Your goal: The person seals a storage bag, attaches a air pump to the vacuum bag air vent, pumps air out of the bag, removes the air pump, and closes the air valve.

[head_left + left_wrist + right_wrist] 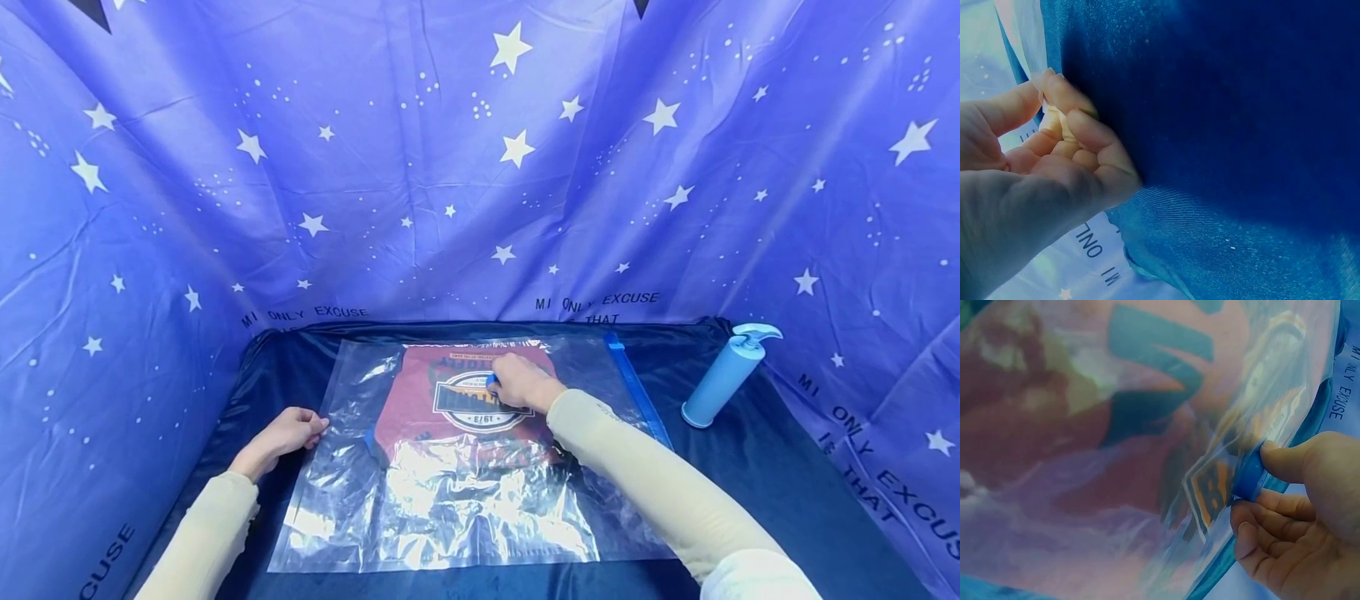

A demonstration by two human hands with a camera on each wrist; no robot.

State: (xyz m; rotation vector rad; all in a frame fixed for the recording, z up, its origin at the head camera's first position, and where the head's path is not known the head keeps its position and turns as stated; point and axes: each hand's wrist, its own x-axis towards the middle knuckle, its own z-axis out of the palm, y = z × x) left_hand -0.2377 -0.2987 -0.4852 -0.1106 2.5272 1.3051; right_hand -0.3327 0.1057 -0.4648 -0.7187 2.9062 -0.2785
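Note:
A clear vacuum storage bag [495,517] lies flat across the dark blue cloth, with a folded red printed garment [408,392] inside it. At the bag's left edge, my left hand [288,433] pinches the plastic between thumb and fingertips; the left wrist view shows this left hand [1066,137] with its other fingers curled. My right hand [521,382] is over the garment's round print. Its thumb and forefinger pinch a round blue valve cap [1250,476] on the bag, and the plastic slopes up toward that cap in the right wrist view.
A light blue hand pump [723,379] stands upright to the right of the bag. The bag's blue zip strip [637,392] runs along its right side. Purple star-printed curtain [450,167] encloses the back and both sides of the dark blue surface [757,492].

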